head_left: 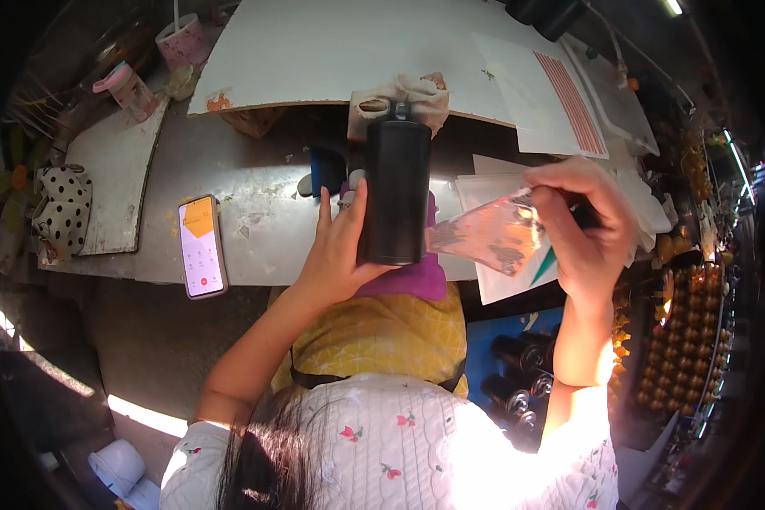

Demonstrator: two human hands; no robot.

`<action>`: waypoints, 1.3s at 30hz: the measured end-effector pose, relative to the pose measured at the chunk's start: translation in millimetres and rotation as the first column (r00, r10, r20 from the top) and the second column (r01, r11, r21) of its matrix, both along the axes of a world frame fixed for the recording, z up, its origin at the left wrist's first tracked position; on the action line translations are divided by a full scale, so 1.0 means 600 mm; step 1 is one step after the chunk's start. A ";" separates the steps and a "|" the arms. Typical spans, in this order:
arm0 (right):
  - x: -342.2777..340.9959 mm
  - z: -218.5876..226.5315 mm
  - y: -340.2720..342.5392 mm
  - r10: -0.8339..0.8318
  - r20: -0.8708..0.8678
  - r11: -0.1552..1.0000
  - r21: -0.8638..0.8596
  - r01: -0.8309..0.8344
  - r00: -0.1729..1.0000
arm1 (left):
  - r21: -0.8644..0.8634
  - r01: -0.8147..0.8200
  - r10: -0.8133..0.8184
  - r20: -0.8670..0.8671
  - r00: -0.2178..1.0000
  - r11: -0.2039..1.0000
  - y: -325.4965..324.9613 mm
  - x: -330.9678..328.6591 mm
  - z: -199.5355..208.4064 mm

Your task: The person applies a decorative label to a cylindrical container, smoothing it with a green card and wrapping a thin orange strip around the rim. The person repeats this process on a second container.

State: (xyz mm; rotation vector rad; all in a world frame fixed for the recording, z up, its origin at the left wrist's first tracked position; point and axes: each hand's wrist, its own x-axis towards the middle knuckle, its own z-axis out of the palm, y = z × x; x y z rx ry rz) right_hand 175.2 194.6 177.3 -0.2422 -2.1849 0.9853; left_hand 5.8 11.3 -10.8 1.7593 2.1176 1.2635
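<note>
A black cylinder, bottle-like in shape, is in front of me with its far end against a cloth-wrapped holder. My left hand grips its left side near the lower end, the fingers pointing away from me and the thumb partly hidden. On the other side, my right hand pinches a shiny, see-through film sheet by its upper right corner. The sheet slants down toward the cylinder, and its left end reaches the cylinder's side; whether it sticks there I cannot tell. Purple cloth lies beneath the cylinder.
A phone with a lit screen lies on the metal table at left. White paper sheets lie under my right hand. Beyond is a white board with a red-striped sheet. More black cylinders sit in a blue crate below right.
</note>
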 end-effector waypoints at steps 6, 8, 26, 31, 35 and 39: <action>-0.102 -0.141 0.050 0.073 0.116 0.888 -0.460 -0.011 0.991 | 0.320 0.013 -0.129 0.342 0.931 0.947 -0.019 0.002 -0.001; -0.113 -0.172 0.063 0.036 0.072 0.873 -0.488 0.004 0.997 | 0.260 0.015 -0.037 0.079 0.996 0.966 -0.034 -0.017 0.013; -0.088 -0.225 0.019 0.009 0.106 0.900 -0.434 0.038 0.994 | 0.001 0.025 -0.024 0.311 0.950 1.000 0.066 -0.051 0.051; -0.105 -0.222 0.018 -0.071 0.030 0.569 -0.820 0.065 0.997 | 0.266 -0.103 -0.018 0.418 0.908 0.959 0.079 -0.035 0.019; -0.115 -0.192 0.016 -0.136 0.007 0.950 -0.282 0.132 0.991 | 0.239 -0.124 -0.040 0.583 0.812 0.963 0.072 -0.044 0.013; -0.108 -0.142 -0.006 -0.030 -0.187 0.884 0.453 0.113 0.982 | 0.236 -0.154 0.011 0.514 0.857 0.960 0.061 -0.047 0.037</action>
